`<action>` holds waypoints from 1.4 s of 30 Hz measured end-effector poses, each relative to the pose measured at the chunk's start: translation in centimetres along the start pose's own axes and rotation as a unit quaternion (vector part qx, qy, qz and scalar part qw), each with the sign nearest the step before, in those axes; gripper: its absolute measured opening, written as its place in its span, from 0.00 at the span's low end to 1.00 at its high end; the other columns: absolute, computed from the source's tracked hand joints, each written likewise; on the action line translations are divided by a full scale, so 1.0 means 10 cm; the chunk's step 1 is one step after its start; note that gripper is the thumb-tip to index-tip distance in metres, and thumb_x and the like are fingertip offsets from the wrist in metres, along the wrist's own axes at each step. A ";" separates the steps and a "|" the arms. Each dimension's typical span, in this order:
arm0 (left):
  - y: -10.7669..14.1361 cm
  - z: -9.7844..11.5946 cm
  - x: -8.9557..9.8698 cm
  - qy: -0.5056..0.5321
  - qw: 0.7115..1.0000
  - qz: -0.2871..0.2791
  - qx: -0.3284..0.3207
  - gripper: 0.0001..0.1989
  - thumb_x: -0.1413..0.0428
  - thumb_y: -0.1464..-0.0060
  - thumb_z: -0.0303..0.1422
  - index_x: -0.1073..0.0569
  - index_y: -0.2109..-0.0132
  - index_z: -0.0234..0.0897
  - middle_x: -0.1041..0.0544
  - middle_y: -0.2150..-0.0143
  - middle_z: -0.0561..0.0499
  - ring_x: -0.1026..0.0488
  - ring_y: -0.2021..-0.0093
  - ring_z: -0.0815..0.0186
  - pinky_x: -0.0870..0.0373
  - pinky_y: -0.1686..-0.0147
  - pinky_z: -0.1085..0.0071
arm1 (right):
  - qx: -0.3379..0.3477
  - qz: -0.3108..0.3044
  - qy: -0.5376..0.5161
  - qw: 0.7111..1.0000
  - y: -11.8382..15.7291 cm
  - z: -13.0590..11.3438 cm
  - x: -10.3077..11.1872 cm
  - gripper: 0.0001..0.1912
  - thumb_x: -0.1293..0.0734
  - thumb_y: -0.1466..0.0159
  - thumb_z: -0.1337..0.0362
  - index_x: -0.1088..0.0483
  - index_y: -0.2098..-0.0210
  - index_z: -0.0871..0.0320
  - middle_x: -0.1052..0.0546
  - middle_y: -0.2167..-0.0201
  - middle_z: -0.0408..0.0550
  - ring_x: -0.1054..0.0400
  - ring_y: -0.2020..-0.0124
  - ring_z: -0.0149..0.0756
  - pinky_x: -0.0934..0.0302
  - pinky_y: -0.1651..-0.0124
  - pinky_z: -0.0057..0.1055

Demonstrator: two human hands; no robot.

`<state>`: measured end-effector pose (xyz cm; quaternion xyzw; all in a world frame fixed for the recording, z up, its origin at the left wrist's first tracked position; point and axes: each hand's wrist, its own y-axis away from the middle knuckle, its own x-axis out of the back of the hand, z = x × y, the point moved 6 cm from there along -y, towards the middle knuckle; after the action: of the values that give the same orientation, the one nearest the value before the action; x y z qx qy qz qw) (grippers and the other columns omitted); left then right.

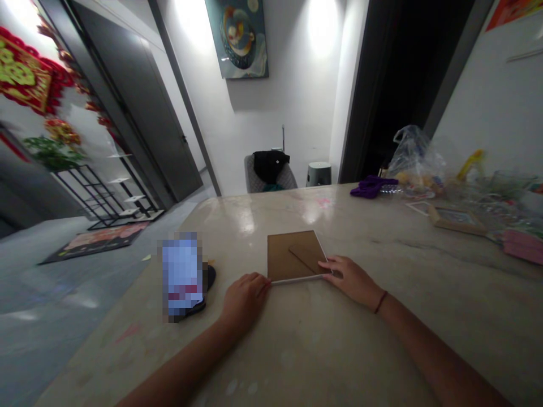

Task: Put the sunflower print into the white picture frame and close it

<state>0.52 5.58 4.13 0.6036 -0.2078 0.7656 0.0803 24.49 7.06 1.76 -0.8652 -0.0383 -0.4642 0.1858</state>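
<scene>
A person sat at a pale marble-topped bench with a picture frame lying face down before them, its brown backing board and angled easel flap facing up. The left hand was loosely curled against the frame's near left corner, though any grip could not be told. The right hand lay with fingers spread across the near right corner. A pixelated phone lay left of the frame, and a purple cloth and plastic bag sat farther along the bench.
</scene>
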 end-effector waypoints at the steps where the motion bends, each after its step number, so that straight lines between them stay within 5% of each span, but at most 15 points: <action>1: -0.01 -0.02 0.01 -0.007 1.000 0.001 0.005 0.12 0.55 0.43 0.34 0.27 0.64 0.39 0.24 0.64 0.49 0.28 0.63 0.63 0.34 0.63 0.67 | 0.006 0.014 0.018 1.000 -0.01 -0.02 -0.03 0.16 0.38 0.41 0.62 0.31 0.53 0.53 0.28 0.53 0.53 0.35 0.52 0.40 0.42 0.49 0.41; 9: -0.03 -0.06 0.02 -0.052 0.998 0.018 0.027 0.15 0.56 0.43 0.34 0.30 0.53 0.38 0.24 0.58 0.47 0.29 0.58 0.61 0.35 0.59 0.65 | 0.051 0.038 0.109 0.992 -0.05 -0.15 -0.17 0.23 0.42 0.39 0.63 0.42 0.43 0.54 0.31 0.51 0.53 0.38 0.50 0.40 0.44 0.48 0.41; 13: -0.03 -0.21 0.04 -0.017 0.996 0.045 0.077 0.28 0.57 0.43 0.31 0.54 0.37 0.39 0.23 0.61 0.50 0.27 0.63 0.65 0.35 0.63 0.70 | 0.020 0.094 0.114 0.989 -0.05 -0.12 -0.03 0.32 0.45 0.38 0.66 0.61 0.37 0.59 0.28 0.61 0.53 0.35 0.60 0.40 0.40 0.56 0.38; 16: -0.04 -0.32 0.04 -0.038 0.992 0.051 0.111 0.33 0.58 0.43 0.29 0.66 0.36 0.37 0.24 0.62 0.49 0.27 0.67 0.66 0.36 0.67 0.71 | -0.035 0.130 0.156 0.979 -0.04 -0.02 0.05 0.34 0.49 0.40 0.73 0.68 0.37 0.61 0.29 0.68 0.51 0.36 0.67 0.39 0.39 0.63 0.34; 21: -0.06 -0.33 0.00 -0.075 0.991 0.028 0.105 0.31 0.60 0.43 0.26 0.63 0.36 0.37 0.25 0.58 0.45 0.28 0.63 0.64 0.36 0.66 0.70 | -0.039 0.066 0.250 0.965 -0.05 0.04 -0.05 0.38 0.48 0.45 0.78 0.63 0.37 0.61 0.29 0.69 0.52 0.36 0.69 0.38 0.42 0.65 0.34; 26: -0.05 -0.29 0.00 -0.043 0.992 0.053 0.107 0.30 0.58 0.42 0.33 0.60 0.36 0.30 0.26 0.61 0.46 0.29 0.63 0.64 0.36 0.62 0.69 | -0.079 0.080 0.226 0.968 -0.06 0.00 -0.06 0.30 0.48 0.41 0.74 0.54 0.39 0.68 0.28 0.66 0.56 0.35 0.66 0.40 0.42 0.62 0.35; 29: -0.06 -0.21 -0.02 -0.058 0.997 0.019 0.053 0.21 0.59 0.41 0.36 0.39 0.43 0.37 0.27 0.61 0.47 0.30 0.61 0.64 0.36 0.59 0.69 | -0.110 0.084 0.180 0.974 -0.08 -0.02 -0.08 0.19 0.48 0.38 0.69 0.32 0.54 0.65 0.28 0.66 0.57 0.35 0.63 0.41 0.42 0.58 0.35; 33: -0.06 -0.16 -0.01 -0.046 0.999 -0.006 0.023 0.19 0.60 0.40 0.37 0.31 0.50 0.39 0.28 0.64 0.48 0.30 0.62 0.65 0.36 0.63 0.71 | -0.119 0.085 0.011 0.989 -0.12 -0.01 -0.15 0.17 0.45 0.38 0.62 0.27 0.71 0.60 0.27 0.68 0.54 0.33 0.62 0.39 0.41 0.54 0.35; 35: -0.04 -0.14 -0.01 -0.038 0.999 -0.010 0.021 0.18 0.60 0.41 0.37 0.31 0.50 0.40 0.28 0.65 0.48 0.30 0.64 0.65 0.35 0.65 0.72 | -0.144 0.113 -0.122 0.976 -0.11 0.03 -0.15 0.16 0.43 0.40 0.58 0.28 0.67 0.60 0.26 0.65 0.53 0.33 0.60 0.40 0.40 0.54 0.36; 38: -0.01 -0.03 -0.04 -0.028 0.999 -0.024 -0.021 0.18 0.60 0.41 0.36 0.30 0.51 0.41 0.29 0.67 0.49 0.30 0.66 0.66 0.36 0.67 0.72 | -0.173 0.161 -0.321 0.917 -0.09 0.02 -0.12 0.23 0.41 0.43 0.55 0.35 0.52 0.60 0.26 0.61 0.52 0.32 0.57 0.39 0.38 0.54 0.35; 42: 0.04 0.17 -0.11 -0.027 0.993 -0.048 -0.104 0.18 0.59 0.41 0.35 0.32 0.49 0.46 0.29 0.68 0.50 0.31 0.68 0.66 0.36 0.68 0.71 | -0.163 0.211 -0.422 0.867 -0.05 -0.17 -0.12 0.28 0.36 0.47 0.54 0.42 0.50 0.60 0.26 0.64 0.50 0.30 0.62 0.37 0.36 0.59 0.32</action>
<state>2.21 4.68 3.34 0.6220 -0.2590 0.7184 0.1733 22.35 7.04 1.77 -0.9840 0.1465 -0.0044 0.1012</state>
